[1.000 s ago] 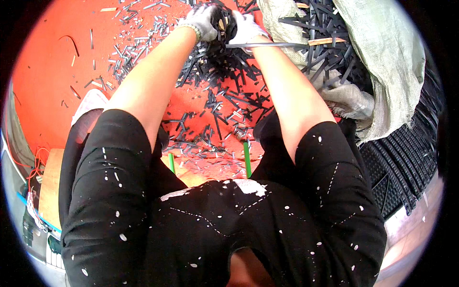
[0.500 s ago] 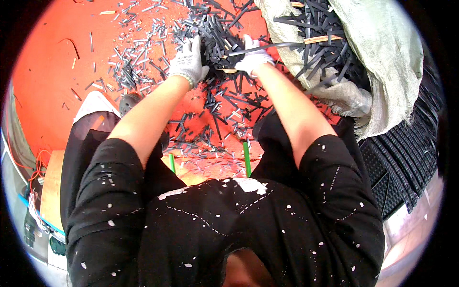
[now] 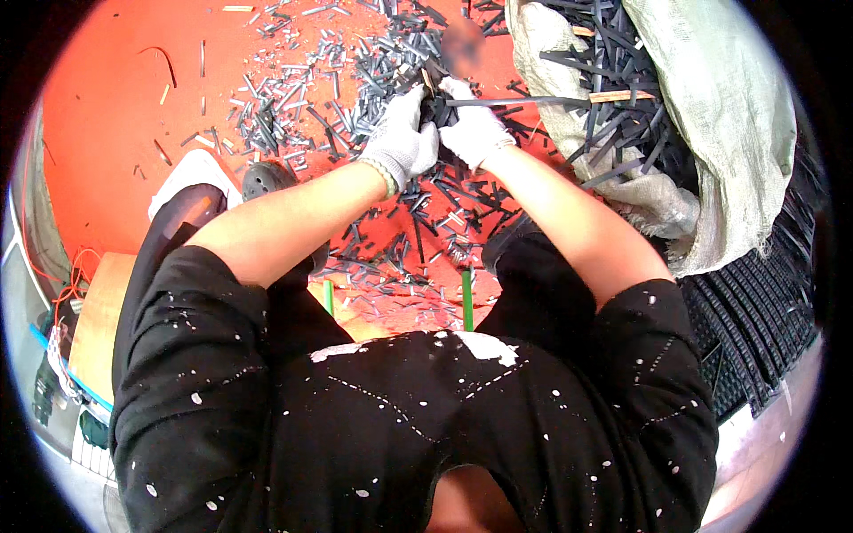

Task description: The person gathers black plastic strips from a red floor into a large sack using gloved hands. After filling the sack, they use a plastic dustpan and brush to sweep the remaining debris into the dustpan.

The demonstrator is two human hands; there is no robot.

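Black speckled shirt (image 3: 418, 426), worn; forearms reach forward from it. Left hand (image 3: 402, 142), white knit glove, fingers curled round a dark bundle of strips (image 3: 437, 108). Right hand (image 3: 473, 133), same glove, closed on that bundle and on one long strip (image 3: 533, 101). Orange floor (image 3: 115, 98): many cut grey pieces (image 3: 355, 80) already scattered. Sack (image 3: 711, 107), far right: plenty of uncut strips left.

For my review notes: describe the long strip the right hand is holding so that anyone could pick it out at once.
Start at the pale woven sack of dark strips at upper right, then look left to the two white-gloved hands above the orange floor. From the right hand one thin dark strip runs sideways toward the sack. Unlike the short scattered offcuts, it is long and held up.
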